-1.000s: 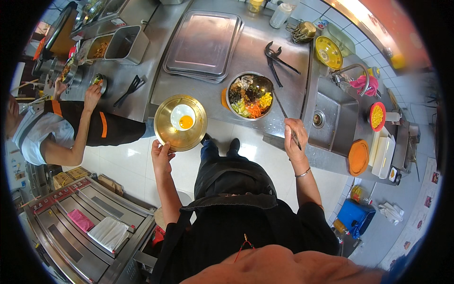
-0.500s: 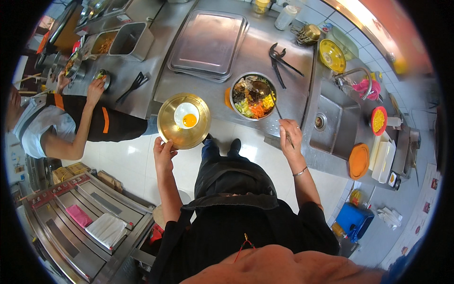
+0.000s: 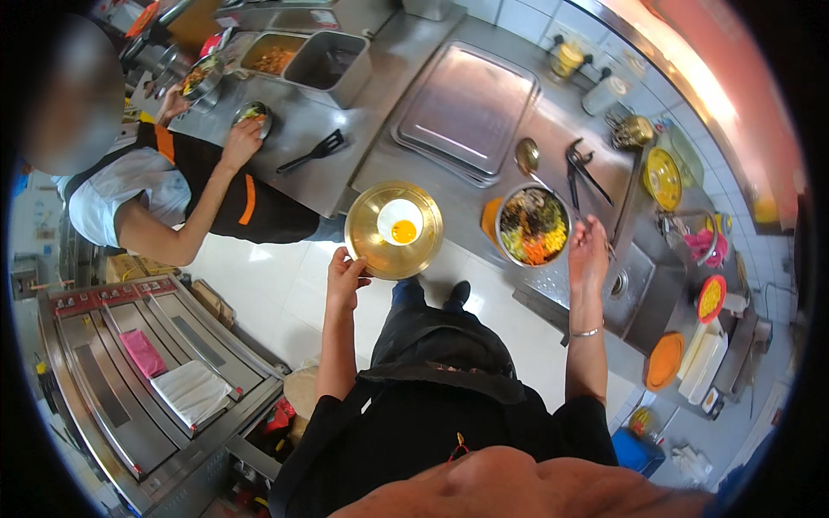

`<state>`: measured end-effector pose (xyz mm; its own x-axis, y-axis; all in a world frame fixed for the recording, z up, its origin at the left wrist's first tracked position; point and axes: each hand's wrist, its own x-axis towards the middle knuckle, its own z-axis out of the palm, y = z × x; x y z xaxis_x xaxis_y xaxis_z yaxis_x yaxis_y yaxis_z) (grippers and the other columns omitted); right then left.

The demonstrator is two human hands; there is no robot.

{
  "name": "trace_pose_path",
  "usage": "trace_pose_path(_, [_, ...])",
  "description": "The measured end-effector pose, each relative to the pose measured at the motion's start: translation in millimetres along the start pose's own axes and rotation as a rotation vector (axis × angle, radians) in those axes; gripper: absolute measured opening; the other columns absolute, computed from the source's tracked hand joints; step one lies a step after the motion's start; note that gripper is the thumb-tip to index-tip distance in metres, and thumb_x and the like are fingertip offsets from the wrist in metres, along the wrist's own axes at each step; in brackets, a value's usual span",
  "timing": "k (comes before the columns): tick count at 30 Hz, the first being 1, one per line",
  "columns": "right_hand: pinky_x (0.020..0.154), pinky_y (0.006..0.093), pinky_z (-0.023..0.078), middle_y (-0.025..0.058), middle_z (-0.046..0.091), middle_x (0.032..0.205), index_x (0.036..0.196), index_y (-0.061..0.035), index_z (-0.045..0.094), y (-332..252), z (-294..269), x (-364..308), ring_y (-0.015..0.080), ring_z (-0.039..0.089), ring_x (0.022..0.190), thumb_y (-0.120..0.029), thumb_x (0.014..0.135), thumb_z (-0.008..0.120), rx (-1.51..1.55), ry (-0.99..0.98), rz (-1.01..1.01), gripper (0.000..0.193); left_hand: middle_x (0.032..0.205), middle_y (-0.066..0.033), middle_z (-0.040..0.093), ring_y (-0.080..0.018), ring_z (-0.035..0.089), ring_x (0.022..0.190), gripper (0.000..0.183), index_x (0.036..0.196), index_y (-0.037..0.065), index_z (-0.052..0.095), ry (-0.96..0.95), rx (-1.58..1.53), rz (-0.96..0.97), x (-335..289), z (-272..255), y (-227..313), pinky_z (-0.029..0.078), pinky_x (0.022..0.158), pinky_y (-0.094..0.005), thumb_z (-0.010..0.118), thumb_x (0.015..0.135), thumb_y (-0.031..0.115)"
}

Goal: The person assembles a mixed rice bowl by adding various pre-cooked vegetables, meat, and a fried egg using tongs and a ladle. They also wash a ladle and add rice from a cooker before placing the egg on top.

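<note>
My left hand grips the near left rim of a round gold plate, held level over the floor beside the counter. On the plate lies a white round with an orange yolk; whether it is a fried egg or a yolk in a small white dish, I cannot tell. My right hand is closed round the handle of a ladle, whose head is past the far side of a metal bowl. Shredded carrot, corn, greens and dark toppings fill the bowl, at the counter's front edge.
Black tongs and stacked metal lids lie on the steel counter. A sink is at the right. At the left a co-worker handles small bowls near a black spatula.
The ladle's head has moved from over the filled bowl to beyond its far rim. The whole view has shifted, so the counter things appear farther right. Both hands keep their hold.
</note>
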<state>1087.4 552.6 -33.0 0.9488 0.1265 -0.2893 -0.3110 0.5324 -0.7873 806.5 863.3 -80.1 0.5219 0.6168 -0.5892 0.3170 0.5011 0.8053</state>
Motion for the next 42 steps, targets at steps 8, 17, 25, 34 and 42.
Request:
trace_pose_path(8, [0.066,0.0241,0.046,0.0092,0.060,0.085,0.106,-0.0017,0.051,108,260,66,0.0111,0.054,0.072,-0.023,0.092,0.049,-0.182,-0.386,0.011,0.026,0.070,-0.0051,0.060,-0.0107,0.057,0.057,0.016,0.094,0.008,0.044,0.037,-0.020,0.002,15,-53,35,0.044,0.049,-0.0214,0.056,0.084,0.011])
trace_pose_path(17, [0.062,0.0231,0.046,0.0047,0.059,0.077,0.100,-0.0035,0.055,218,377,94,0.0098,0.055,0.068,-0.024,0.091,0.051,-0.679,-0.576,-0.299,0.023,0.070,-0.0058,0.060,-0.0103,0.057,0.055,0.017,0.095,0.006,0.044,0.091,-0.065,-0.016,30,-100,40,0.044,0.046,-0.0201,0.056,0.083,0.007])
trace_pose_path(25, [0.064,0.0241,0.047,0.0047,0.060,0.079,0.103,-0.0041,0.054,239,387,105,0.0104,0.056,0.069,-0.028,0.092,0.048,-0.734,-0.570,-0.278,0.027,0.070,-0.0037,0.060,-0.0094,0.056,0.055,0.017,0.094,0.008,0.044,0.059,-0.096,-0.030,49,-114,45,0.043,0.045,-0.0200,0.056,0.082,0.009])
trace_pose_path(34, [0.065,0.0338,0.048,0.0183,0.063,0.083,0.100,-0.0018,0.058,239,397,105,0.0289,0.062,0.071,-0.038,0.090,0.045,-0.926,-0.503,-0.411,0.040,0.070,-0.0043,0.060,-0.0107,0.057,0.055,0.017,0.095,0.008,0.045,0.037,-0.067,-0.031,58,-118,50,0.044,0.045,-0.0208,0.056,0.082,0.009])
trace_pose_path(42, [0.070,0.0344,0.047,0.0156,0.061,0.084,0.097,-0.0020,0.057,244,397,82,0.0279,0.060,0.077,-0.015,0.080,0.061,-0.728,-0.429,-0.518,0.022,0.071,-0.0039,0.060,-0.0082,0.056,0.055,0.016,0.094,0.011,0.045,0.013,-0.033,-0.041,64,-114,39,0.045,0.042,-0.0197,0.057,0.083,0.010])
